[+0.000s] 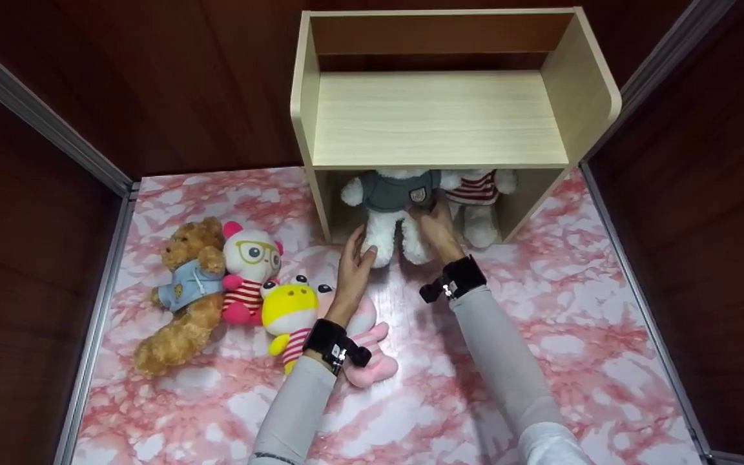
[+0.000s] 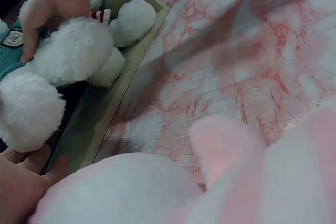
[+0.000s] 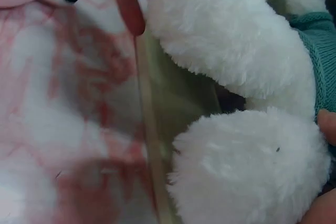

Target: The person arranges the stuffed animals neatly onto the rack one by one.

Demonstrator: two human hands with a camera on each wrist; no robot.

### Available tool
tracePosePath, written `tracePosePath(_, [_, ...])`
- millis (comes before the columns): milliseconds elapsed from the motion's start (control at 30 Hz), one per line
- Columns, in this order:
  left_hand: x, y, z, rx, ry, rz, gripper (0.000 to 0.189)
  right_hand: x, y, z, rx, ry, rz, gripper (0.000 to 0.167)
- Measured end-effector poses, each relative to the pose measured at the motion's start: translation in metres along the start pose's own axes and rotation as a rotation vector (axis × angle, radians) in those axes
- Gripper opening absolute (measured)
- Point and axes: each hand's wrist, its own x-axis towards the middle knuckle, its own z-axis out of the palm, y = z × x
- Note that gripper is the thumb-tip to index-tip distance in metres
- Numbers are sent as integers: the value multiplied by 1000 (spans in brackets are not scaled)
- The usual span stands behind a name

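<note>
In the shelf (image 1: 436, 119), a plush (image 1: 386, 195) is held by right grip (image 1: 436, 229), touched by wide left grip (image 1: 353, 270); its neighbour (image 1: 478, 223) could be nudged over.

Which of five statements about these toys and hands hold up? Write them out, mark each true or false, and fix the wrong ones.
1. The left hand and right hand are both at the white badge toy. True.
2. The brown bear wears a red-striped top. False: the brown bear wears a light blue top.
3. The white striped-top toy is beside the badge toy, in the lower compartment. True.
4. The toy with glasses sits on the upper board. False: the toy with glasses lies on the marbled surface, beside the bear.
5. In the head view, the left wrist's black band partly covers the yellow-faced toy. True.
</note>
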Motion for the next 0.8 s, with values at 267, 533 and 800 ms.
tracePosePath(267, [-3,-4,0,-70,27,-11,55,25,4,14,44,60,-50,56])
tracePosePath(533, [-5,-5,0,-39,14,-41,54,37,18,1,-18,76,-37,57])
tracePosePath(800, [-5,-6,-3,-1,3,-42,46,42,21,-12,-60,54,-51,53])
